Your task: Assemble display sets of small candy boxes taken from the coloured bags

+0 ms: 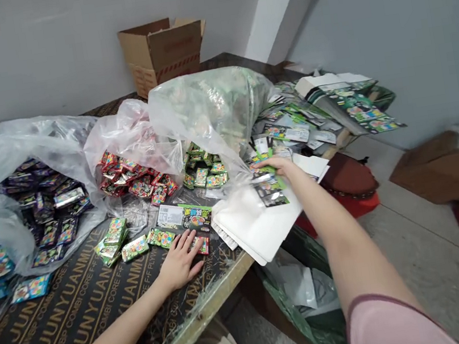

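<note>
My left hand point(180, 260) lies flat on the dark table point(82, 314), fingers spread, fingertips on a small red packet point(201, 245) beside several green packets point(135, 247). My right hand point(275, 166) reaches out to the right, fingers curled around flat packaging cards point(269, 186) that hang below it over a stack of white sheets point(263, 224). A printed card point(184, 216) lies just beyond my left hand.
Clear plastic bags hold purple packets point(45, 205), red packets point(133, 180) and green packets point(206, 172). A cardboard box point(162, 50) stands at the back. More printed cards point(332, 108) pile at the right. A green bag point(300, 299) hangs under the table edge.
</note>
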A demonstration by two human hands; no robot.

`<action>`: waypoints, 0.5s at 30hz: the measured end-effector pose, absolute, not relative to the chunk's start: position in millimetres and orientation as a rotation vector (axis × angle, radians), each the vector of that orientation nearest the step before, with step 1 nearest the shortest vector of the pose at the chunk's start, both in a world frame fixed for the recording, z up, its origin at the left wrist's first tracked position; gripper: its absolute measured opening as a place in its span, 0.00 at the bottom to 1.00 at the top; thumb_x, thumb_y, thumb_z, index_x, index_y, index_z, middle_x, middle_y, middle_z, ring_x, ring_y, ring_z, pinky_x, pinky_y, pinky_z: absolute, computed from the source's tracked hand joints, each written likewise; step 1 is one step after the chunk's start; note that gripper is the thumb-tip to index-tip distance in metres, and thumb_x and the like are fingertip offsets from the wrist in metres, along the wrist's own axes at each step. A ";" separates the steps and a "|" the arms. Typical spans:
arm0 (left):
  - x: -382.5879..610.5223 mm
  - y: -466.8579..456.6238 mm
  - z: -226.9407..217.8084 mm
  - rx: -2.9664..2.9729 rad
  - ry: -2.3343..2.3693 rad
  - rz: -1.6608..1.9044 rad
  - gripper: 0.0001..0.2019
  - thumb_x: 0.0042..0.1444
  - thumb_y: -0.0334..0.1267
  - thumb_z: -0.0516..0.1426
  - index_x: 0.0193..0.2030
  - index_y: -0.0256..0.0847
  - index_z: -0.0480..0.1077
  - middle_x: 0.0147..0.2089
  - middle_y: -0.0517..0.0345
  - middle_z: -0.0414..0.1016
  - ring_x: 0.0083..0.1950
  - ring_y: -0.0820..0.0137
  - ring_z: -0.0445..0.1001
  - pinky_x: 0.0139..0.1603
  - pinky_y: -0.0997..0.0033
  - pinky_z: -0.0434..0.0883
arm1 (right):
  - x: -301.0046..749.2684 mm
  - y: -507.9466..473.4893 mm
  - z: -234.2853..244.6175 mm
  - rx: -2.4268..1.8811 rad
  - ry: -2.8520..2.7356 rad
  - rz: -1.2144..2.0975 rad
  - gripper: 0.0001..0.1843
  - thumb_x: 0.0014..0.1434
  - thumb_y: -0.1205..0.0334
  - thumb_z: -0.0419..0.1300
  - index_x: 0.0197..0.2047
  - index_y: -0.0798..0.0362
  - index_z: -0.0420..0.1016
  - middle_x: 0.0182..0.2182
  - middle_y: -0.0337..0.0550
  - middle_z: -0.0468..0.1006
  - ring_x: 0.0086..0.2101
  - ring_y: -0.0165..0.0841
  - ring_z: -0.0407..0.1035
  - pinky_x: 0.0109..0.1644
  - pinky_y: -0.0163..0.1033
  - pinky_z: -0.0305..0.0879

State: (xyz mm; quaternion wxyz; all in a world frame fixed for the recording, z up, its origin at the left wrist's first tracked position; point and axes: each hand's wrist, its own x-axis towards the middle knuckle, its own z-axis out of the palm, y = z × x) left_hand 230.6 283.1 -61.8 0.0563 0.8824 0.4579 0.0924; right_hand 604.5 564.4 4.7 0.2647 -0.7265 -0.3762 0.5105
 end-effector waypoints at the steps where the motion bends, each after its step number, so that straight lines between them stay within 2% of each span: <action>1: 231.1 282.0 -62.4 2.689 1.388 0.292 0.30 0.64 0.50 0.49 0.70 0.46 0.52 0.71 0.47 0.54 0.71 0.56 0.52 0.67 0.53 0.54 | 598.4 559.2 2.7 -1.948 -0.985 1.431 0.13 0.54 0.61 0.68 0.39 0.61 0.75 0.35 0.50 0.79 0.34 0.35 0.74 0.38 0.42 0.74; 3: 233.5 281.4 -61.6 2.712 1.391 0.316 0.29 0.64 0.50 0.49 0.69 0.46 0.55 0.70 0.46 0.56 0.70 0.56 0.54 0.67 0.50 0.54 | 588.7 549.9 -2.5 -1.917 -0.920 1.484 0.16 0.61 0.58 0.61 0.48 0.59 0.72 0.44 0.49 0.76 0.41 0.35 0.73 0.44 0.44 0.73; 5: 237.7 286.7 -56.0 2.720 1.423 0.349 0.27 0.63 0.50 0.50 0.67 0.45 0.58 0.69 0.44 0.60 0.69 0.54 0.56 0.68 0.45 0.50 | 584.7 540.7 -7.4 -1.892 -0.860 1.493 0.18 0.64 0.56 0.58 0.54 0.56 0.69 0.50 0.48 0.73 0.45 0.36 0.71 0.48 0.47 0.72; 8: 243.2 312.7 -40.3 2.669 1.549 0.390 0.25 0.64 0.50 0.48 0.64 0.44 0.62 0.67 0.43 0.61 0.69 0.52 0.57 0.68 0.38 0.46 | 591.6 523.5 -10.6 -1.870 -0.797 1.491 0.20 0.64 0.55 0.58 0.56 0.56 0.68 0.52 0.49 0.71 0.47 0.38 0.70 0.50 0.49 0.71; 10: 243.2 339.3 -30.6 2.588 1.663 0.346 0.22 0.65 0.48 0.48 0.62 0.43 0.64 0.67 0.43 0.62 0.68 0.51 0.58 0.67 0.36 0.48 | 601.8 511.1 -9.8 -1.861 -0.772 1.499 0.20 0.64 0.55 0.58 0.56 0.55 0.68 0.52 0.49 0.71 0.47 0.37 0.70 0.50 0.49 0.71; 13: 237.8 375.2 -27.0 2.527 1.690 0.200 0.17 0.63 0.44 0.52 0.56 0.42 0.67 0.60 0.42 0.69 0.63 0.50 0.64 0.64 0.32 0.50 | 616.3 499.0 -6.6 -1.835 -0.745 1.553 0.19 0.64 0.56 0.58 0.55 0.55 0.68 0.52 0.48 0.72 0.47 0.37 0.71 0.49 0.49 0.71; 15: 233.6 388.5 -31.6 2.541 1.644 0.155 0.17 0.61 0.43 0.55 0.55 0.43 0.68 0.57 0.43 0.72 0.60 0.51 0.68 0.63 0.34 0.54 | 622.2 500.0 -4.5 -1.794 -0.725 1.588 0.19 0.64 0.56 0.58 0.55 0.55 0.68 0.52 0.49 0.72 0.47 0.37 0.71 0.49 0.49 0.71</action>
